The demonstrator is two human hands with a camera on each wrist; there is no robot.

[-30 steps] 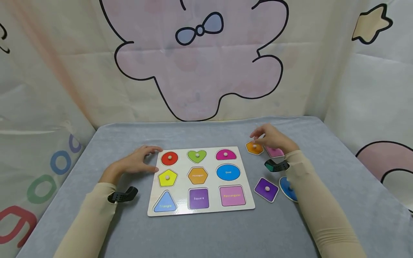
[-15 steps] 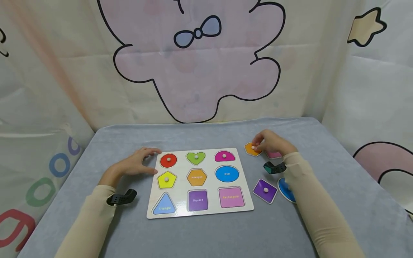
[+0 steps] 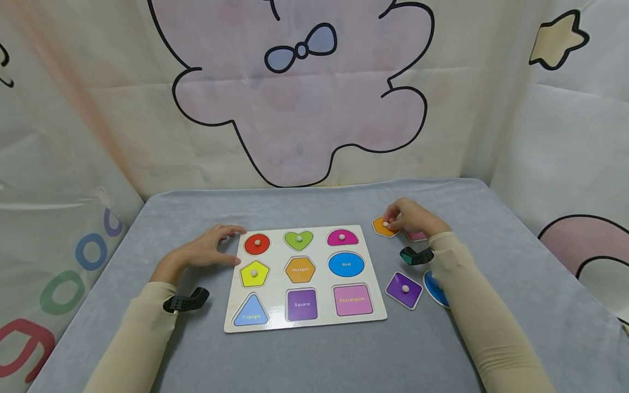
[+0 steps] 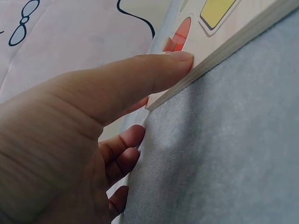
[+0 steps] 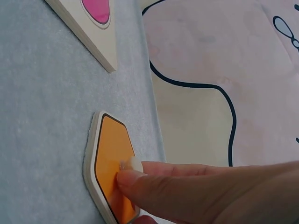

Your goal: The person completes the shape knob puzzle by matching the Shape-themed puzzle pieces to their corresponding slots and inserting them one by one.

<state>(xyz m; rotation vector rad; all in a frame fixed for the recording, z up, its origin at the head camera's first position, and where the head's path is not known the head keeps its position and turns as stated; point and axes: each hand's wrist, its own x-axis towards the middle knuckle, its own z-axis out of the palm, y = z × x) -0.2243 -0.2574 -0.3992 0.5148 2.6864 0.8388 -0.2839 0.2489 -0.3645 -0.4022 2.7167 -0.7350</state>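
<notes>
My right hand (image 3: 415, 217) pinches the pale knob of an orange hexagon puzzle piece (image 5: 112, 158) between thumb and finger. That piece rests on the cloth just right of the white puzzle board (image 3: 314, 325). At the board's far left corner is my left hand (image 3: 208, 246); in the left wrist view its thumb (image 4: 173, 65) lies on the board's edge. Seated in the board are a red circle (image 3: 257, 245), a green heart (image 3: 295, 238), a pink half circle (image 3: 339, 238) and a yellow pentagon (image 3: 249, 277). A printed "Hexagon" slot (image 3: 300, 264) shows at its centre.
A purple square piece (image 3: 400, 297) lies right of the board. Beside it, a blue piece (image 3: 433, 286) is partly under the right forearm. A pink piece (image 3: 415, 236) sits mostly hidden below the right hand. Grey cloth (image 3: 304, 360) covers the table, with a printed curtain (image 3: 314, 109) behind.
My right hand has come down onto the orange hexagon and taken its knob between the fingers. The left hand stays at the board's corner. The head view has shifted slightly.
</notes>
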